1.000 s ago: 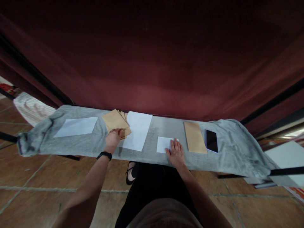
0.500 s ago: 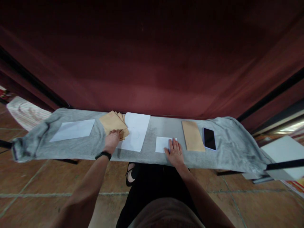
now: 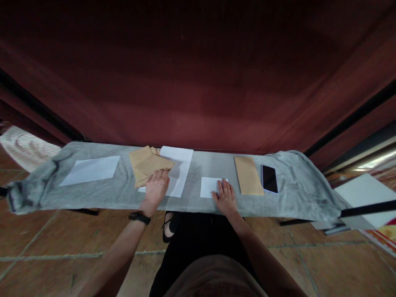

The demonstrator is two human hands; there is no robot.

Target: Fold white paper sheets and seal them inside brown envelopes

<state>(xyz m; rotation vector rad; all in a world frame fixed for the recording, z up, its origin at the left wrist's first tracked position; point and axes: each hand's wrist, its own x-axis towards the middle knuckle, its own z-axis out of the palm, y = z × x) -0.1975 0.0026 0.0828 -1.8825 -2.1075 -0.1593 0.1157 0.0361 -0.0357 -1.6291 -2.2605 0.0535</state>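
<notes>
With its fingers closed at the edge, my left hand [image 3: 157,186] grips a brown envelope [image 3: 154,165]. That envelope lies tilted over a pile of brown envelopes [image 3: 139,156] and reaches over white paper sheets [image 3: 182,159]. My right hand [image 3: 225,197] rests flat, fingers spread, on a small white piece of paper [image 3: 206,187], covering its right part. To the right of that hand lies another brown envelope [image 3: 250,176], flat on the grey cloth. Beside it is a dark-screened phone [image 3: 269,179].
A grey cloth [image 3: 291,185] covers the long narrow table. A white sheet [image 3: 91,170] lies at its left. Behind the table hangs a dark red curtain [image 3: 198,103]. A white board [image 3: 368,196] stands beyond the right end, and a striped cloth [image 3: 27,148] beyond the left.
My left hand has moved right, drawing a brown envelope from the pile over the white sheets. My right hand still lies on the small paper. The view has shifted slightly.
</notes>
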